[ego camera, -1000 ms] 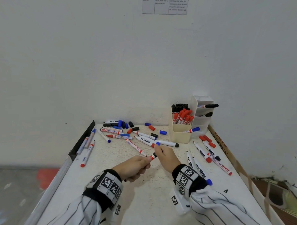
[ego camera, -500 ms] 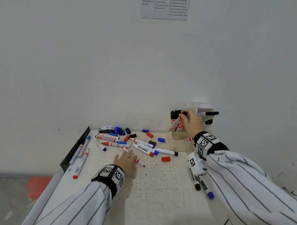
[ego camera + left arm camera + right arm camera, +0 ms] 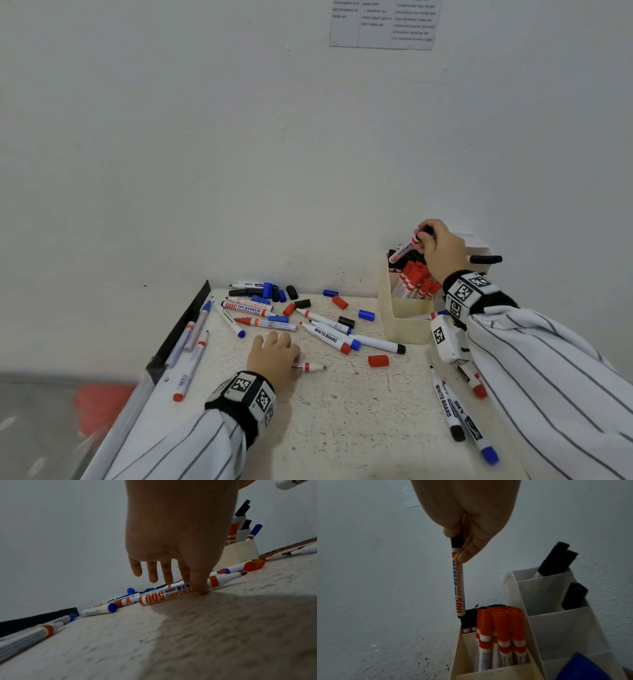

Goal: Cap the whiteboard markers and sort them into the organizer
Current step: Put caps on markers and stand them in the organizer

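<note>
My right hand [image 3: 424, 236] pinches a black-capped whiteboard marker [image 3: 402, 251] at its cap end. It hangs tip-down [image 3: 458, 588] over the back compartment of the cream organizer [image 3: 404, 325], where black-capped markers stand behind several red-capped ones [image 3: 501, 626]. My left hand [image 3: 291, 359] rests on the table. Its thumb and forefinger straddle and pinch an uncapped red marker [image 3: 310, 367] that lies flat [image 3: 221, 580]. A loose red cap [image 3: 378, 360] sits to its right.
Uncapped markers and loose red, blue and black caps [image 3: 291, 311] lie scattered at the table's back left. Three more markers [image 3: 452, 407] lie under my right forearm. The organizer's tiered white side [image 3: 556, 601] holds black markers. Walls close in behind and on the right.
A second ago both hands held the black-capped marker together at mid-table. The right hand has carried it up to the organizer. The left hand has dropped onto the uncapped red marker.
</note>
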`<action>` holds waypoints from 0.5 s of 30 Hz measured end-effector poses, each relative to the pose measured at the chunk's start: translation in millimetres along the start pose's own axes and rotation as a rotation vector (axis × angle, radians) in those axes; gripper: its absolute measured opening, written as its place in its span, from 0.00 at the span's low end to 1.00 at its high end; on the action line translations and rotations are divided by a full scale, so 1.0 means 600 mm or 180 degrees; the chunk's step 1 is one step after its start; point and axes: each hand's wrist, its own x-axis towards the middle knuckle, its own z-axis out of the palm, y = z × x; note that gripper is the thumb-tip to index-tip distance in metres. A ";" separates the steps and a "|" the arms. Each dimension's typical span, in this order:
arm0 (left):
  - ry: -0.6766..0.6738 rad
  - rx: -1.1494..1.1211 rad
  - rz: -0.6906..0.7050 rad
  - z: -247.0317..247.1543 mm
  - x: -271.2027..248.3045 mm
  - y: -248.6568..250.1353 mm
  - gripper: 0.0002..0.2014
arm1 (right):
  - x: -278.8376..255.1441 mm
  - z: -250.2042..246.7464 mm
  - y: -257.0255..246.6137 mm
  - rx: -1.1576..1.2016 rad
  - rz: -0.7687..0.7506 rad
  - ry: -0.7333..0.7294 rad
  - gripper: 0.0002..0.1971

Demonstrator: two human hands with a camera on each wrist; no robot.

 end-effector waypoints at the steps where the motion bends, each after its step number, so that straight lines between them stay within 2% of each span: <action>1: -0.0009 -0.0094 -0.0016 -0.003 -0.001 -0.003 0.19 | 0.004 0.004 -0.002 -0.0135 -0.0021 -0.0062 0.09; 3: -0.0058 -0.0492 -0.0143 -0.009 -0.004 -0.008 0.18 | 0.014 0.015 0.003 -0.0494 -0.0068 -0.0186 0.08; 6: -0.0188 -0.1481 -0.0504 -0.014 -0.004 -0.014 0.16 | 0.030 0.026 0.018 -0.1000 -0.0010 -0.0454 0.07; 8: -0.0116 -0.2073 -0.0809 -0.014 0.002 -0.017 0.15 | 0.039 0.030 0.022 -0.1308 0.0064 -0.0606 0.09; 11: 0.0066 -0.2642 -0.1255 -0.010 0.010 -0.020 0.13 | 0.052 0.034 0.012 -0.1374 0.0100 -0.0475 0.11; 15: 0.0336 -0.2951 -0.1596 -0.001 0.011 -0.033 0.10 | 0.054 0.045 0.003 -0.1412 0.0303 -0.0302 0.04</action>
